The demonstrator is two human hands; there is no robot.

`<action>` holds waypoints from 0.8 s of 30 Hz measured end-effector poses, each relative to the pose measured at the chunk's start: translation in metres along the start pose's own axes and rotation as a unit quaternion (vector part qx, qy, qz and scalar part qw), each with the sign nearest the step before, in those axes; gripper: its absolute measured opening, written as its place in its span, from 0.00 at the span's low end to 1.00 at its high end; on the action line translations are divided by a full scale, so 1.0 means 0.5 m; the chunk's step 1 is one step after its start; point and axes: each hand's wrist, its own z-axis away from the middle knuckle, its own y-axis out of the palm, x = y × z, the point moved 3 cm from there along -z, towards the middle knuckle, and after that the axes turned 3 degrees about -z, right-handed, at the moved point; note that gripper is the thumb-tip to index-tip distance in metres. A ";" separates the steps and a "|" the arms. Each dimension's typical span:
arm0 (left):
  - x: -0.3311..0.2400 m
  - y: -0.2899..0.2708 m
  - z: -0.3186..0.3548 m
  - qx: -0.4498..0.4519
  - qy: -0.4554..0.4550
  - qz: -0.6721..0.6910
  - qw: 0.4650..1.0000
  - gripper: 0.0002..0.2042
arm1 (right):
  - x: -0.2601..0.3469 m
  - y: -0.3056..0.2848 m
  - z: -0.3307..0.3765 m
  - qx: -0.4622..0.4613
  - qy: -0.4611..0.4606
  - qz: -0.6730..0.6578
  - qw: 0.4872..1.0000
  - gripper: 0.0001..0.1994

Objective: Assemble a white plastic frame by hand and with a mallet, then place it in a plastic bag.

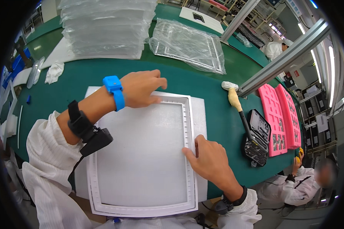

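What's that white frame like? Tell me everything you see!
The white rectangular frame looks like plastic, with little notches along its inner edge and a pale surface showing through its middle. It lies flat, mostly over a white sheet on the green tabletop. The left hand is at its far bar; the right hand touches its right bar.

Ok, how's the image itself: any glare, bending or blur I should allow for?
Head view: fisheye bending bows the near edge of the white frame, and the corners go black; glints streak the clear plastic bag; tube lights glare at right; left hand and right hand look reasonably sharp; the co-worker's head is blurred.
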 end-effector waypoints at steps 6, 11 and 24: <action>0.030 -0.027 0.056 0.068 -0.018 -0.151 0.986 0.10 | 0.008 -0.030 -0.029 -0.075 -0.066 0.120 0.988 0.14; 0.019 -0.105 0.089 0.084 -0.063 -0.122 0.987 0.12 | 0.011 -0.134 -0.091 -0.095 -0.196 0.180 0.959 0.12; 0.017 -0.056 0.176 -0.047 -0.174 0.023 0.983 0.25 | 0.105 -0.067 -0.209 0.043 -0.334 0.190 0.922 0.08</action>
